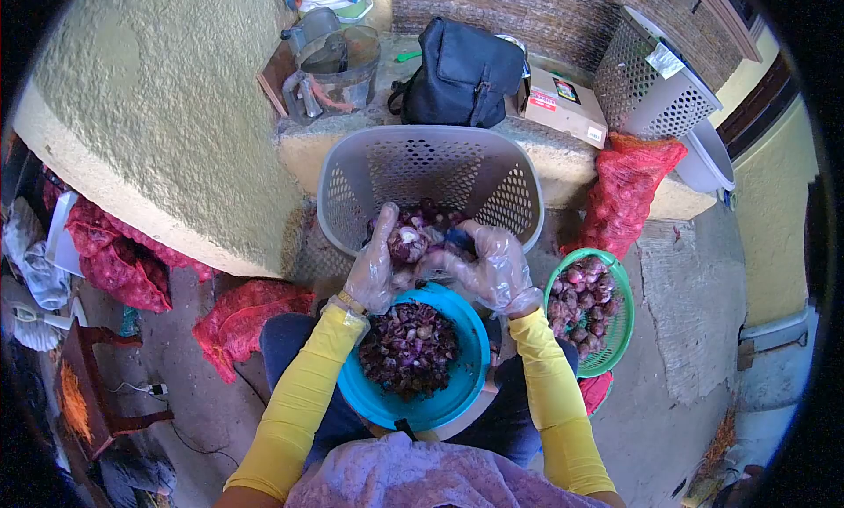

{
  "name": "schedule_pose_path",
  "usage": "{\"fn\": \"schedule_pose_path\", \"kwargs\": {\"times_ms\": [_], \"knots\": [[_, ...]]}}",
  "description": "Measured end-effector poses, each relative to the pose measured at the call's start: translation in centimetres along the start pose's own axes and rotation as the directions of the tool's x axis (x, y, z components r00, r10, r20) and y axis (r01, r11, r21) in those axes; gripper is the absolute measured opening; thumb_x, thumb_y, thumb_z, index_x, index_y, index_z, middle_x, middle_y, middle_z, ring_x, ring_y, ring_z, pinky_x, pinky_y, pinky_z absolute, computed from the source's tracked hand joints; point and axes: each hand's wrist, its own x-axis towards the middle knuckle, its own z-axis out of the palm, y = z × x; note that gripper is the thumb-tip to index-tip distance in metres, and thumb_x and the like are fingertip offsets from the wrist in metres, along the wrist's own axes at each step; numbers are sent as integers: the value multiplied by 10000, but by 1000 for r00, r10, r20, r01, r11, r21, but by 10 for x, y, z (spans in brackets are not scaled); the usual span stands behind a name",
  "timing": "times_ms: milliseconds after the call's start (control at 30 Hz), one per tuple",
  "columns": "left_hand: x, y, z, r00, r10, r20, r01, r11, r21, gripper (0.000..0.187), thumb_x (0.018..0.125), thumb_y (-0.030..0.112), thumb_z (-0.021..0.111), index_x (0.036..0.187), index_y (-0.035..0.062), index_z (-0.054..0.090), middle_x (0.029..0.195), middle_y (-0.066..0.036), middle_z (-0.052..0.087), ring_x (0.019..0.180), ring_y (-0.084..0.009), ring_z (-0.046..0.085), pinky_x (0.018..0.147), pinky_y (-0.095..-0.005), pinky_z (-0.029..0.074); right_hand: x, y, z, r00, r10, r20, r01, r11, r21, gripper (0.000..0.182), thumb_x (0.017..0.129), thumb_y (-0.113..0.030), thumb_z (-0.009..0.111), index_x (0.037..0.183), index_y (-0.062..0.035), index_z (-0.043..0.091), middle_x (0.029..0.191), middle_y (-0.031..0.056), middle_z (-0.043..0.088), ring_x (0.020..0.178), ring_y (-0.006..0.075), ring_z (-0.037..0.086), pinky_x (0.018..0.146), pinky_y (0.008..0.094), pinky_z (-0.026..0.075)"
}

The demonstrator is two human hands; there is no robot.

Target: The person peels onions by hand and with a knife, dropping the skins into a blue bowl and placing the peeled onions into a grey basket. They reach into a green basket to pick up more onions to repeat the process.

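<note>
Both hands wear clear plastic gloves over yellow sleeves. My left hand (pixel 376 266) is closed round a red onion (pixel 407 243) at the near rim of the grey perforated basket (pixel 431 139). My right hand (pixel 494 266) is beside it, fingers curled round a small dark-handled tool (pixel 459 239), mostly hidden; its fingertips are close to the onion. More onions lie in the bottom of the basket. Below my hands, a blue basin (pixel 475 332) holds dark purple onion skins (pixel 409 350).
At the right a green basket (pixel 626 328) holds onions. Red mesh sacks stand at the right (pixel 622 196) and left (pixel 251 319). Behind the grey basket, a ledge carries a black backpack (pixel 466 73), a cardboard box (pixel 563 108) and a clear pail (pixel 347 68).
</note>
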Motion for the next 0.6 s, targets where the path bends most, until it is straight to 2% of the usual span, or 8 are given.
{"fn": "schedule_pose_path", "kwargs": {"times_ms": [33, 100, 233, 367, 433, 500, 567, 600], "knots": [[-1, 1, 2, 1000, 0, 0, 0, 1000, 0, 697, 1031, 738, 377, 1128, 118, 682, 794, 7, 681, 461, -81, 501, 365, -200, 352, 1, 0, 0, 1000, 0, 0, 0, 1000, 0, 502, 827, -505, 824, 1016, -46, 749, 829, 223, 721, 766, 434, 699, 696, 491, 544], [-1, 1, 5, 998, -65, -18, 65, 998, -13, 622, 1038, 705, 423, 1133, 142, 669, 776, 9, 683, 418, -75, 482, 335, -198, 329, 0, 2, -1, 992, -124, 28, 127, 986, -105, 479, 782, -496, 850, 950, -57, 761, 795, 212, 721, 744, 424, 705, 686, 486, 549], [2, -6, -13, 992, -100, 77, 95, 994, 59, 560, 1040, 669, 471, 1148, 152, 656, 773, 12, 681, 447, -65, 524, 347, -192, 353, -1, 4, 3, 992, -126, 29, 127, 991, -44, 479, 746, -489, 868, 890, -47, 753, 763, 215, 706, 720, 414, 703, 670, 492, 545], [-3, -3, 0, 995, -97, -4, 97, 993, 67, 561, 1043, 662, 473, 1185, 152, 659, 799, 9, 687, 483, -58, 559, 365, -188, 379, -2, 9, 5, 989, -146, 19, 147, 988, -54, 484, 747, -506, 861, 838, -45, 745, 732, 209, 696, 699, 410, 699, 656, 494, 538], [-6, -1, 7, 995, -94, -31, 96, 993, 69, 570, 1044, 664, 468, 1206, 151, 656, 809, 7, 690, 493, -57, 565, 369, -188, 384, -1, 7, 3, 989, -131, 71, 139, 982, -125, 487, 753, -522, 849, 796, -49, 741, 714, 203, 694, 684, 407, 698, 655, 495, 537], [-11, 2, 14, 997, -51, -66, 57, 993, 99, 594, 1038, 673, 471, 1260, 151, 644, 838, -5, 709, 514, -61, 589, 383, -192, 411, -2, 8, 4, 991, -107, 80, 115, 988, -101, 526, 755, -548, 850, 800, -38, 728, 708, 203, 680, 694, 416, 689, 653, 495, 529], [-5, 2, -4, 991, -117, 69, 111, 990, 88, 623, 1019, 692, 489, 1290, 150, 635, 866, -13, 724, 540, -90, 625, 407, -199, 469, -2, 10, 5, 990, -105, 92, 113, 989, -93, 567, 761, -584, 849, 807, -34, 722, 712, 204, 672, 706, 427, 683, 655, 501, 527], [-1, -3, -10, 990, -119, 70, 113, 990, 88, 623, 1019, 692, 489, 1290, 150, 635, 866, -13, 724, 540, -90, 625, 407, -199, 469, -2, 11, 5, 990, -103, 92, 111, 989, -93, 567, 761, -584, 849, 807, -34, 722, 712, 204, 672, 706, 427, 683, 655, 501, 527]]}}
